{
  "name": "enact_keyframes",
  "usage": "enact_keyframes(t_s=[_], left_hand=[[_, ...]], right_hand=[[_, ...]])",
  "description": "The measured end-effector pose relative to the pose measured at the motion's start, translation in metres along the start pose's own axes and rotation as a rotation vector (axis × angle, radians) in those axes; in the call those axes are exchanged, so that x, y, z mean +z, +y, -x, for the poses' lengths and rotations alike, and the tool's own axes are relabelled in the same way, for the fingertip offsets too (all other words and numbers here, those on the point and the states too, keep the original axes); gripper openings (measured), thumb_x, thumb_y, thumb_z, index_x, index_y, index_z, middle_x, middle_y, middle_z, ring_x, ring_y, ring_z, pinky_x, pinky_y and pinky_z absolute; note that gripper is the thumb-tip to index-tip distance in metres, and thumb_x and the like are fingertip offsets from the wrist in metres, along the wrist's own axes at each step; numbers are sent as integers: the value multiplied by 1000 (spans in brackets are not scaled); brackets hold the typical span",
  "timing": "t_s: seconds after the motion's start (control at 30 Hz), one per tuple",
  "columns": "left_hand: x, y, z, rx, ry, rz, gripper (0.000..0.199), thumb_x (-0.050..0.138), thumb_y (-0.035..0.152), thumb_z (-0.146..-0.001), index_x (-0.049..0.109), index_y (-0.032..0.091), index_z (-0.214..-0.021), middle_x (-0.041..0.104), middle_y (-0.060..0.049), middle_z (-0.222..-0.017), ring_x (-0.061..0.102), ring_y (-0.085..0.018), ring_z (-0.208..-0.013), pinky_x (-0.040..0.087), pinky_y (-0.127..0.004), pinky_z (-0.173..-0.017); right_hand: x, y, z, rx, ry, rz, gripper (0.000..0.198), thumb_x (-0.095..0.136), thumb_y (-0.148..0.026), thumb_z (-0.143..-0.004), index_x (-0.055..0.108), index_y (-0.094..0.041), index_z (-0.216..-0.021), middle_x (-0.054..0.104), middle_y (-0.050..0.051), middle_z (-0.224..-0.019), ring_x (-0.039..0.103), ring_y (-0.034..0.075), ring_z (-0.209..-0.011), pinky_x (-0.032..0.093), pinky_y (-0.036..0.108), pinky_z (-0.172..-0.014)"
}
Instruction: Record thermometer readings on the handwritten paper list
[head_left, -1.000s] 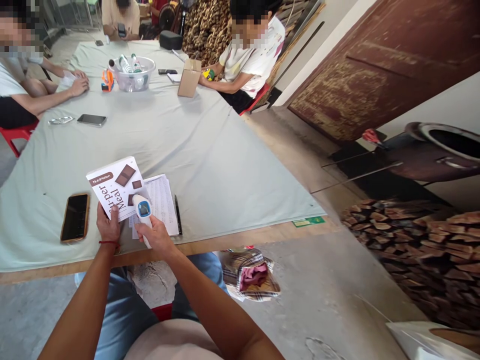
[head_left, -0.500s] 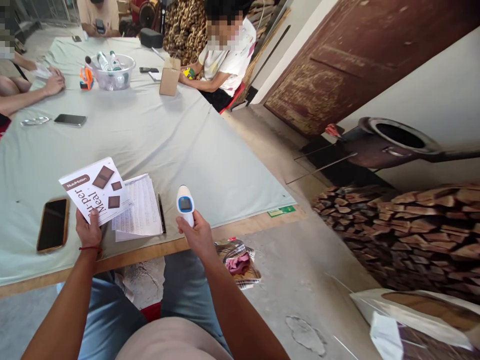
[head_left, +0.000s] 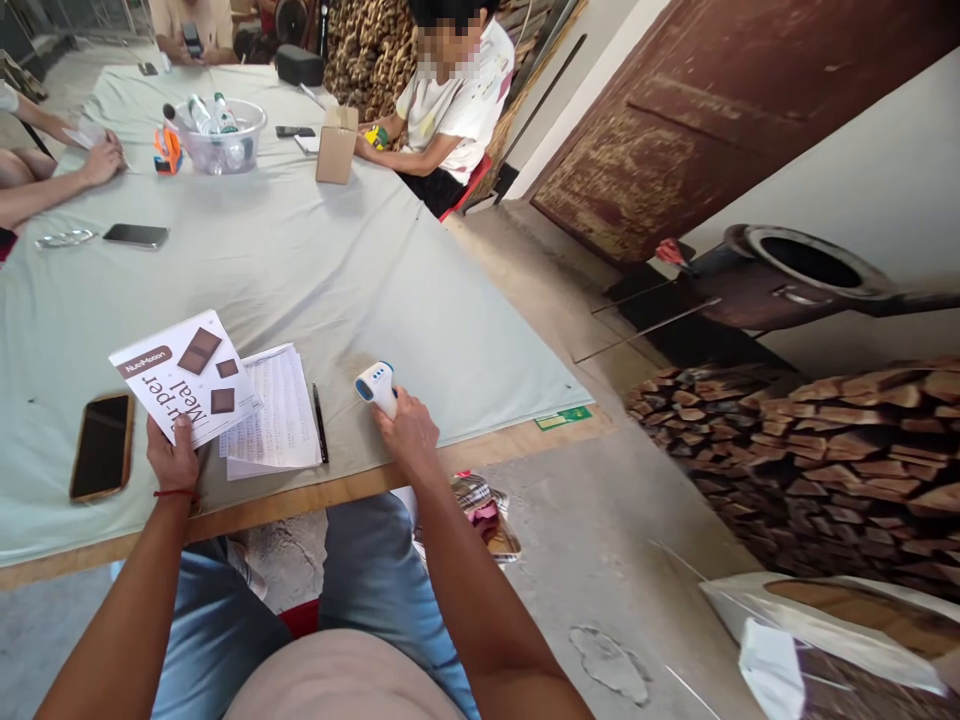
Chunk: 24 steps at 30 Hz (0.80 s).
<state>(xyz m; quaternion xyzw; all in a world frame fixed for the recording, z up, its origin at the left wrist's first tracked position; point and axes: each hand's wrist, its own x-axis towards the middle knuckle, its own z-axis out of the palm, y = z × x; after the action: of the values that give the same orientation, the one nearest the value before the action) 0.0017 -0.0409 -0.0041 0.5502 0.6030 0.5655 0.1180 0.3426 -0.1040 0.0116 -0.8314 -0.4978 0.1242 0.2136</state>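
My left hand is closed on the lower edge of a white printed booklet with brown squares on its cover, thumb on top. In my right hand is a white and blue infrared thermometer, gripped by its handle above the table. Its head is turned toward the left, with small blue buttons showing. Between the hands lie handwritten sheets of paper, partly covered by the booklet. A black pen rests along their right side. Left of my left hand is a smartphone in a brown case.
The cloth-covered table has a wooden front edge. Farther back are another phone, a plastic basket of bottles, an orange tape dispenser and a cardboard box. Other people sit around it. Stacked firewood stands right.
My right hand has rotated the thermometer, so its screen no longer faces me and its head points left. The left hand still holds the booklet, and the view has shifted slightly.
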Motion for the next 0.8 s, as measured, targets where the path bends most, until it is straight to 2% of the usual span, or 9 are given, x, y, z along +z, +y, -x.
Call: enact_keyframes(t_s=[0.17, 0.27, 0.33, 0.4, 0.47, 0.6, 0.7, 0.8], left_hand=[[0, 4, 1, 5, 3, 12, 58, 53, 61, -88, 61, 14, -121, 70, -14, -108, 66, -26, -98, 53, -39, -88], [0, 5, 3, 9, -11, 10, 58, 53, 60, -89, 61, 13, -121, 71, -15, -107, 67, -25, -95, 54, -38, -86], [0, 5, 4, 6, -18, 15, 59, 53, 60, -89, 60, 12, -122, 70, -16, -110, 67, -25, -96, 54, -38, -85], [-1, 4, 4, -13, -17, 13, 61, 53, 62, -88, 60, 12, -123, 70, -15, -110, 67, -25, -97, 54, -38, -85], [0, 3, 5, -29, -14, 15, 63, 53, 64, -87, 60, 12, -123, 71, -15, -108, 68, -25, -96, 55, -37, -84], [1, 6, 5, -24, -28, 59, 63, 53, 65, -87, 59, 13, -122, 70, -14, -110, 68, -25, -99, 55, -37, -86], [1, 9, 5, -17, -41, 73, 60, 53, 63, -88, 59, 14, -122, 71, -14, -110, 68, -25, -99, 55, -37, -85], [0, 9, 6, -18, -49, 59, 57, 53, 61, -89, 59, 14, -121, 71, -13, -106, 68, -24, -94, 55, -36, -82]], right_hand=[[8, 5, -7, -19, 36, 150, 49, 60, -34, -91, 54, -9, -133, 61, 22, -117, 55, 34, -111, 43, 41, -90], [9, -4, 1, -131, 108, 98, 43, 60, -28, -90, 58, -12, -130, 59, 21, -124, 53, 34, -115, 41, 45, -95], [14, -17, 8, -274, 56, -9, 33, 55, -26, -93, 63, -16, -123, 65, 17, -117, 57, 29, -110, 43, 42, -96], [22, -33, 13, -377, -77, -86, 27, 51, -26, -95, 67, -18, -115, 70, 12, -102, 61, 25, -101, 45, 37, -92], [31, -49, 16, -382, -168, -68, 25, 53, -27, -94, 68, -17, -112, 71, 11, -95, 63, 25, -96, 47, 35, -88], [37, -67, 15, -291, -200, 80, 33, 56, -22, -90, 64, -17, -122, 71, 16, -104, 66, 27, -92, 48, 36, -81], [31, -61, 10, -272, -227, 122, 45, 51, -16, -88, 60, -19, -132, 71, 14, -103, 66, 26, -87, 49, 35, -78], [23, -45, 7, -356, -200, -23, 46, 43, -16, -88, 61, -21, -130, 68, 11, -105, 65, 25, -93, 50, 35, -83]])
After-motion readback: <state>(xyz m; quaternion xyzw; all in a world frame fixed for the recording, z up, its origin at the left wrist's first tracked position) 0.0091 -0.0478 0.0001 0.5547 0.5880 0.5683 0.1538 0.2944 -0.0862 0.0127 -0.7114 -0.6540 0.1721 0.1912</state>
